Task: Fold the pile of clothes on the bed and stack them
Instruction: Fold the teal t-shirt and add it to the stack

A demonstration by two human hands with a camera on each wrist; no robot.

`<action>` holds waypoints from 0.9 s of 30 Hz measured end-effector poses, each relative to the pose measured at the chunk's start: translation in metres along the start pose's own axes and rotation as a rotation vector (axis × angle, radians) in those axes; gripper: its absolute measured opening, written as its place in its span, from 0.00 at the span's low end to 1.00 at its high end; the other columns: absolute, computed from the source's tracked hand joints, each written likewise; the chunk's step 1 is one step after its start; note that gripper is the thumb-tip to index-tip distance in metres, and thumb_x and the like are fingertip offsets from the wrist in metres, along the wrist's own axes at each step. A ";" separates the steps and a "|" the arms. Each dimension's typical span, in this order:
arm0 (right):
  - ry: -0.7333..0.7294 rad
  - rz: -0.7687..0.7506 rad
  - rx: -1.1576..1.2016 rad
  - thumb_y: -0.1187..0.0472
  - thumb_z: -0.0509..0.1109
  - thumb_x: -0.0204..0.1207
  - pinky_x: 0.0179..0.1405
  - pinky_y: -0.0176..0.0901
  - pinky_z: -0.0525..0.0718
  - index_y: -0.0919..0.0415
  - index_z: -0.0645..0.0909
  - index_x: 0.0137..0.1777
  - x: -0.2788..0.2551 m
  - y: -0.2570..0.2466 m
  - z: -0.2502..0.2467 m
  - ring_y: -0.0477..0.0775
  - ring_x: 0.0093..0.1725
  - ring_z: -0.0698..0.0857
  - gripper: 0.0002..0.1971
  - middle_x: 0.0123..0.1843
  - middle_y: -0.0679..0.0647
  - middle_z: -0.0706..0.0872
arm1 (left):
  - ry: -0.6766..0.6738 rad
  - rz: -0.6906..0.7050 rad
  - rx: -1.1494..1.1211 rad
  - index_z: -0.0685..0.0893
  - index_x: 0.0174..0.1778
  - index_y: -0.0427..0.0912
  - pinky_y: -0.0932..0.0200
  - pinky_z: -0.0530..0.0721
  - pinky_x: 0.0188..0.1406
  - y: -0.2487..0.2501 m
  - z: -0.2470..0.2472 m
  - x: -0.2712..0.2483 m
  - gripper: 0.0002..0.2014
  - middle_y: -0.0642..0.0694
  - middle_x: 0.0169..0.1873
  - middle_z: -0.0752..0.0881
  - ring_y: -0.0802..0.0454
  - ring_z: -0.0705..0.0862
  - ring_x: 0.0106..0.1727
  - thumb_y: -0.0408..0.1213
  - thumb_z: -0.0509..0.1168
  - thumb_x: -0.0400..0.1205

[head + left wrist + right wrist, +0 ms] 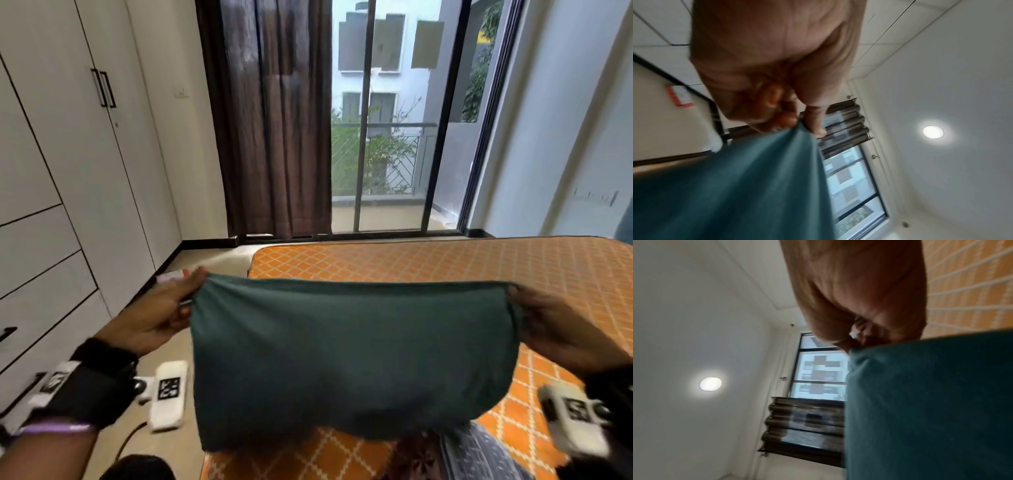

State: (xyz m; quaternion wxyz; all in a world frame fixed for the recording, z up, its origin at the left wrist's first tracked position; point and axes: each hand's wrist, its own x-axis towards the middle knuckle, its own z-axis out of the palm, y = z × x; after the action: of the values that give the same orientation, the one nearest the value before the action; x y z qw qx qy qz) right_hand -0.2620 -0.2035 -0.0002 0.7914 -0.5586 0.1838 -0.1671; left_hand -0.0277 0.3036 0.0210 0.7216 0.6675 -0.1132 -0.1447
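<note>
A dark teal garment (352,356) hangs stretched in the air above the bed's near left part. My left hand (171,308) pinches its upper left corner and my right hand (544,318) grips its upper right corner. In the left wrist view the thumb and fingers of my left hand (797,120) pinch the teal garment (748,186). The right wrist view shows my right hand (859,337) curled on the edge of the teal garment (931,402). More clothes (479,452), dark and patterned, lie on the bed below the garment, partly hidden by it.
The bed (445,263) has an orange sheet with a white diamond pattern. A white wardrobe (68,171) stands at the left. A brown curtain (270,120) and a sliding glass door (394,120) are beyond the bed. Bare floor (178,438) lies between wardrobe and bed.
</note>
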 end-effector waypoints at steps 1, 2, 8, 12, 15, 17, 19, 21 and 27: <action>0.045 0.129 0.036 0.64 0.76 0.72 0.34 0.49 0.93 0.65 0.83 0.53 0.010 0.012 0.005 0.55 0.36 0.92 0.11 0.42 0.63 0.91 | 0.041 -0.066 0.036 0.81 0.49 0.47 0.66 0.60 0.16 -0.014 -0.002 0.013 0.22 0.49 0.28 0.74 0.59 0.65 0.21 0.57 0.77 0.70; 0.081 0.277 0.054 0.66 0.79 0.69 0.28 0.52 0.91 0.66 0.81 0.50 0.022 0.026 0.010 0.58 0.32 0.91 0.12 0.37 0.64 0.90 | 0.079 -0.134 0.058 0.81 0.45 0.49 0.65 0.63 0.18 -0.029 -0.001 0.023 0.24 0.47 0.32 0.76 0.56 0.68 0.24 0.59 0.80 0.65; 0.256 0.181 -0.048 0.64 0.62 0.90 0.31 0.46 0.86 0.62 0.82 0.50 0.036 0.077 0.066 0.56 0.37 0.83 0.09 0.41 0.58 0.84 | 0.360 0.046 0.330 0.89 0.40 0.39 0.51 0.75 0.46 -0.078 0.041 0.013 0.17 0.44 0.40 0.89 0.45 0.83 0.46 0.51 0.72 0.82; 0.062 -0.112 -0.223 0.65 0.69 0.84 0.30 0.40 0.85 0.65 0.84 0.53 -0.010 0.088 0.132 0.50 0.36 0.87 0.04 0.39 0.56 0.89 | 0.271 0.271 0.498 0.89 0.35 0.41 0.52 0.79 0.38 -0.078 0.085 -0.018 0.19 0.50 0.30 0.89 0.54 0.84 0.36 0.54 0.71 0.81; -0.099 -0.269 -0.368 0.69 0.73 0.81 0.29 0.38 0.85 0.67 0.86 0.51 -0.039 0.099 0.171 0.49 0.35 0.85 0.03 0.36 0.56 0.88 | 0.163 0.359 0.500 0.86 0.31 0.45 0.60 0.76 0.33 -0.075 0.125 -0.040 0.17 0.54 0.25 0.86 0.63 0.80 0.28 0.52 0.72 0.81; -0.189 -0.326 -0.401 0.68 0.75 0.79 0.30 0.37 0.85 0.67 0.88 0.49 -0.053 0.101 0.183 0.49 0.36 0.86 0.02 0.37 0.62 0.88 | 0.107 0.322 0.385 0.85 0.32 0.43 0.60 0.78 0.34 -0.071 0.140 -0.049 0.17 0.52 0.26 0.87 0.62 0.81 0.29 0.50 0.73 0.81; -0.255 -0.351 -0.390 0.64 0.76 0.79 0.34 0.37 0.84 0.66 0.89 0.49 -0.061 0.098 0.187 0.49 0.37 0.86 0.04 0.39 0.64 0.90 | 0.032 0.256 0.217 0.86 0.32 0.40 0.56 0.80 0.36 -0.069 0.148 -0.057 0.17 0.49 0.26 0.87 0.58 0.82 0.31 0.49 0.73 0.80; -0.264 -0.380 -0.395 0.60 0.76 0.80 0.39 0.38 0.82 0.62 0.90 0.49 -0.065 0.096 0.186 0.48 0.39 0.85 0.06 0.39 0.61 0.89 | -0.020 0.226 0.126 0.86 0.31 0.39 0.52 0.81 0.38 -0.072 0.152 -0.062 0.17 0.46 0.27 0.87 0.55 0.83 0.32 0.48 0.74 0.78; -0.039 -0.477 -0.609 0.56 0.74 0.82 0.39 0.46 0.87 0.51 0.88 0.42 -0.068 0.119 0.190 0.46 0.40 0.89 0.06 0.40 0.46 0.91 | -0.032 0.122 0.103 0.94 0.43 0.40 0.40 0.88 0.46 -0.092 0.166 -0.073 0.15 0.40 0.39 0.93 0.43 0.92 0.43 0.50 0.72 0.79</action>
State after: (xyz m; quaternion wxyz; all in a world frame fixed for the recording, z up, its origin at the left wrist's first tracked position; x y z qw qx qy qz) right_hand -0.2240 0.0229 -0.0474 0.5315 -0.7981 0.0750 -0.2737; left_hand -0.1607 0.1691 -0.0548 0.6918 0.6934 -0.1722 -0.1051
